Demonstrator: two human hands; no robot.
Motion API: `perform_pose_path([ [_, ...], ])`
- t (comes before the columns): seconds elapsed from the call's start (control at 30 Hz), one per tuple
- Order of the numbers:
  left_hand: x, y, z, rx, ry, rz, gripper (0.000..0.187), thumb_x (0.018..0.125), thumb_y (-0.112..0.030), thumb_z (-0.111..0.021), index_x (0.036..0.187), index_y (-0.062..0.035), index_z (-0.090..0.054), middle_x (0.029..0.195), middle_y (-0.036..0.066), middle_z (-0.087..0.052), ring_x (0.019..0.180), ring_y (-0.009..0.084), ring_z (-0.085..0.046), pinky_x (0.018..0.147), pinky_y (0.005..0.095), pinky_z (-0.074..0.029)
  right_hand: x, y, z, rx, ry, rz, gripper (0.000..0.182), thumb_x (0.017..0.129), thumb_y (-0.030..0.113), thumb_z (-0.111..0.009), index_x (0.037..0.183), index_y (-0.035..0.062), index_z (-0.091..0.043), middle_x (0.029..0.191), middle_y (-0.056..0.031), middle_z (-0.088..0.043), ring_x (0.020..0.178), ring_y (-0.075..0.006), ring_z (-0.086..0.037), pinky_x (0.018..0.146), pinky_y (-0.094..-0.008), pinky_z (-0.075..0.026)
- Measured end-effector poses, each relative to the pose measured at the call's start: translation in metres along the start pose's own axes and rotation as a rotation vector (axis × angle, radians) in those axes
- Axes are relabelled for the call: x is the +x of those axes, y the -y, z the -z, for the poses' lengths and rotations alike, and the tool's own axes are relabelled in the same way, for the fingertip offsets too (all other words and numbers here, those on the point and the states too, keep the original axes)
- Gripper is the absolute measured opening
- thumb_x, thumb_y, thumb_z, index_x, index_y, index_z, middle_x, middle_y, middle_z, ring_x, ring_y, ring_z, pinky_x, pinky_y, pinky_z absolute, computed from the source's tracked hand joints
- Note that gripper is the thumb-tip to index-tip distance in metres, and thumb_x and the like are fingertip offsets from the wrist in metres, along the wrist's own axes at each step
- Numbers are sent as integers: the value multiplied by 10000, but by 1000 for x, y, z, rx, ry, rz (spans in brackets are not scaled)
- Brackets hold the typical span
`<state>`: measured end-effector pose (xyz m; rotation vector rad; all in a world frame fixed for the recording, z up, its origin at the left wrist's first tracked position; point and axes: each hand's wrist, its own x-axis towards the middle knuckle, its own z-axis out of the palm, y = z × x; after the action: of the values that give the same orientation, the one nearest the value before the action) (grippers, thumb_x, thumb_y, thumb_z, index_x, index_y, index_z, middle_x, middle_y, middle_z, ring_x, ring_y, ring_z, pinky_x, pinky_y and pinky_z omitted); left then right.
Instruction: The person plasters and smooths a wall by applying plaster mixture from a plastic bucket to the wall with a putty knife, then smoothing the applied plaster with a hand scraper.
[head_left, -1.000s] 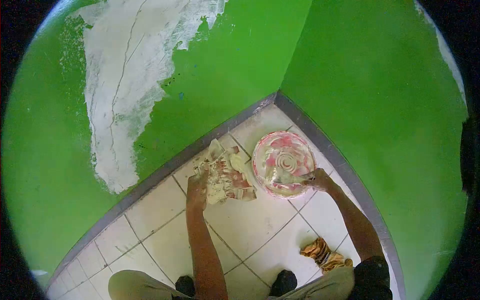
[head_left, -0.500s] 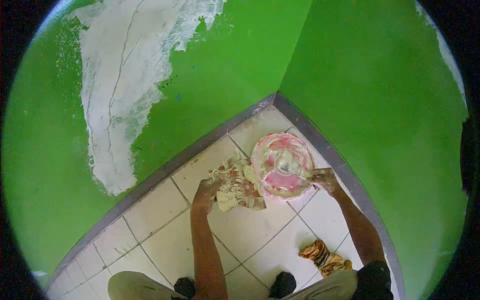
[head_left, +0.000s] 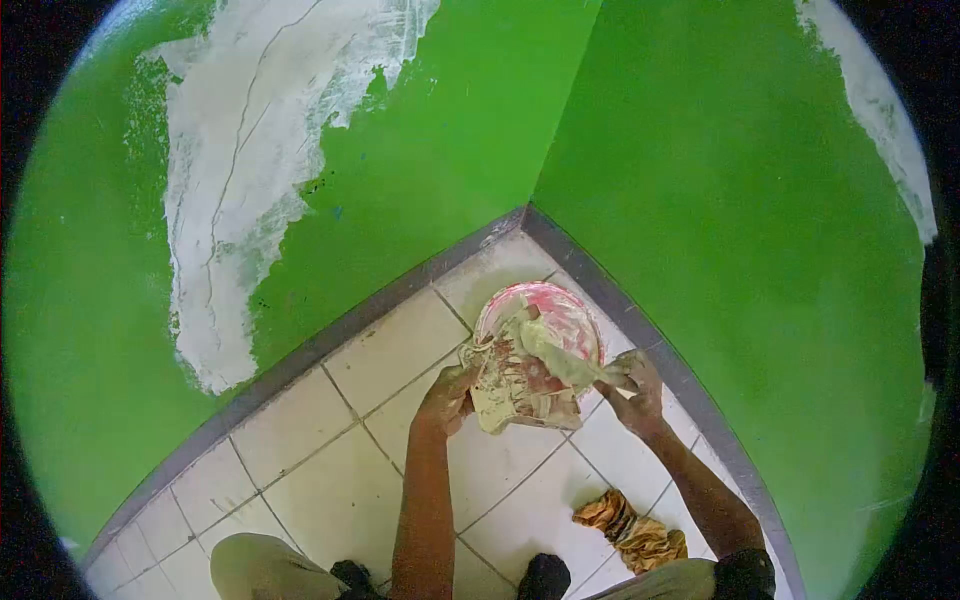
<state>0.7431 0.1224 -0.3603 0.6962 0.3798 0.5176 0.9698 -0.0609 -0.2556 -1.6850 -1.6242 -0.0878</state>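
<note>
Smeared board (head_left: 512, 388) now overlaps the tub (head_left: 540, 288) (half a second ago, only at its left edge); scraper (head_left: 563, 364) has left the tub for the board's right side. Forearms (head_left: 421, 500) reach forward, left hand (head_left: 447, 398) gripping board, right hand (head_left: 637, 392) gripping scraper; board lies between them.

I see green walls (head_left: 720, 200) patched white, pale tiles (head_left: 335, 490) with dark gridlines, a bucket (head_left: 573, 318) smeared pink, a board (head_left: 512, 378) streaked cream and reddish-brown
</note>
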Motion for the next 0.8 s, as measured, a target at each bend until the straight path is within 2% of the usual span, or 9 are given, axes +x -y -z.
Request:
perform_pose_path([
  [0.17, -2, -1, -16, -148, 67, -20, 545, 852, -423, -636, 1139, 33, -549, 1045, 94, -638, 911, 187, -638, 812, 339, -532, -6, 1, 6, -37, -71, 150, 228, 694, -55, -693, 884, 20, -592, 861, -136, -561, 797, -270, -577, 649, -324, -472],
  [0.43, -17, -24, -31, -128, 39, -19, 523, 881, -395, -606, 1173, 32, -527, 1086, 108, -627, 954, 187, -631, 824, 340, -532, -16, -16, 24, -154, -56, 122, 228, 684, -26, -696, 881, 14, -588, 865, -148, -547, 779, -305, -557, 641, -359, -469],
  [0.5, -13, -24, -20, -160, 58, -43, 572, 866, -400, -619, 1235, 14, -479, 1151, 132, -598, 1015, 241, -615, 879, 395, -521, -18, -23, 24, -178, -46, 119, 223, 688, -13, -700, 878, 12, -588, 863, -154, -545, 793, -313, -556, 647, -364, -468],
  [0.57, -15, -28, -14, -150, 16, -62, 506, 877, -375, -614, 1189, 10, -516, 1092, 112, -624, 957, 215, -633, 836, 362, -533, -27, -40, 15, -249, -113, -58, 226, 702, 29, -733, 888, 12, -605, 801, -120, -585, 707, -256, -579, 589, -345, -473],
  [0.6, -17, -30, -12, -143, -28, -79, 443, 887, -351, -610, 1142, 6, -553, 1033, 92, -649, 899, 188, -652, 793, 329, -545, -35, -54, 7, -250, -112, -57, 226, 702, 29, -733, 888, 12, -605, 801, -120, -585, 707, -256, -579, 589, -345, -473],
  [0.67, -15, -30, 1, -120, -56, -86, 436, 884, -353, -612, 1135, 0, -558, 1033, 86, -650, 897, 186, -653, 790, 324, -546, -48, -75, -8, 247, 58, -716, 269, 724, 94, -763, 935, 13, -617, 703, -54, -594, 574, -160, -563, 491, -308, -459],
  [0.7, -13, -29, 8, -92, -82, -92, 430, 881, -355, -615, 1127, -6, -562, 1033, 81, -651, 895, 183, -655, 787, 320, -547, -52, -81, -13, 247, 56, -720, 269, 724, 94, -763, 935, 13, -617, 703, -54, -594, 574, -160, -563, 491, -308, -459],
  [0.77, -13, -31, 5, -80, -99, -105, 422, 869, -366, -623, 1104, -19, -575, 1012, 75, -654, 870, 171, -658, 761, 308, -553, -50, -78, -26, 409, 269, -921, 329, 737, 166, -781, 980, 12, -622, 622, 1, -562, 490, -88, -509, 415, -263, -425],
  [0.8, -14, -31, 1, -116, -124, -151, 427, 866, -372, -625, 1101, -20, -574, 997, 70, -656, 854, 167, -659, 745, 303, -555, -49, -77, -29, 487, 330, -892, 356, 764, 147, -750, 1037, -30, -604, 696, -58, -611, 505, -115, -555, 435, -244, -455],
])
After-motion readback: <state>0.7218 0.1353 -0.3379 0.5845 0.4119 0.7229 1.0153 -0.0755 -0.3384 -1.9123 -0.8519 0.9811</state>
